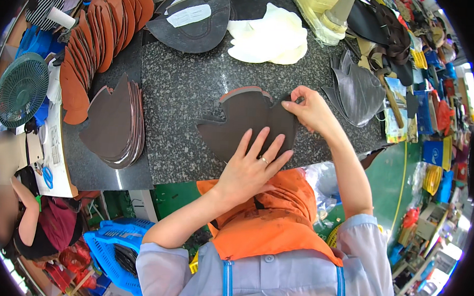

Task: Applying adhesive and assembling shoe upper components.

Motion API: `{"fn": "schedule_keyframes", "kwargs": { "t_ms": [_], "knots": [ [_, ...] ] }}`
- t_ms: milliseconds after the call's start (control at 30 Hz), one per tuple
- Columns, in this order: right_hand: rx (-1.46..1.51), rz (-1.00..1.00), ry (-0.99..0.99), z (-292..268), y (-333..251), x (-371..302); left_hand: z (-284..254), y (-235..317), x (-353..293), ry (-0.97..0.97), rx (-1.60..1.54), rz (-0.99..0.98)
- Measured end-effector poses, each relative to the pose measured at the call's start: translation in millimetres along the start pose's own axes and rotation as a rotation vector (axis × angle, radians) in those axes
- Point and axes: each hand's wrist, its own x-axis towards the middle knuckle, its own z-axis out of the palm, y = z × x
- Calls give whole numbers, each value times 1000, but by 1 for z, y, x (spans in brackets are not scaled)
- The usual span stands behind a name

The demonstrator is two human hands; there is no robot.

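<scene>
A dark brown cut leather piece, notched along its far side, lies on the speckled stone tabletop in front of me. A reddish-brown and grey edge shows along its far rim. My left hand rests flat on the piece with fingers spread, a ring on one of them. At the piece's upper right corner, my right hand pinches the edge between thumb and fingers, where a small dark bit sticks out. To the left stands a stack of similar dark brown pieces.
Reddish-brown leather pieces fan out at the far left. Black pieces, pale yellow sheets and dark grey pieces line the far side. A hammer lies at right. A blue basket and another person's arm are at lower left.
</scene>
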Motion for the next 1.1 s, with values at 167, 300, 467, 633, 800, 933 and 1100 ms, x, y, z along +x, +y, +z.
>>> {"fn": "schedule_keyframes", "kwargs": {
  "t_ms": [167,300,467,633,800,933,1100],
  "knots": [
    [-400,-388,401,-3,-22,21,10,-6,-9,53,138,73],
    [-393,-865,478,9,-72,38,-17,-14,-10,78,-175,-39],
    [-742,-1193,427,30,-84,69,-134,-36,-59,609,-649,-394],
    [-797,-1063,453,31,-69,70,-196,-60,-124,665,303,-243],
    [-228,-989,563,11,-81,56,-150,-94,-146,224,485,-724],
    [-87,-1021,737,-3,-85,26,-127,-111,-19,447,504,-361],
    [-203,-966,793,-11,-79,-19,-63,-184,55,557,426,-217]
  ]
}}
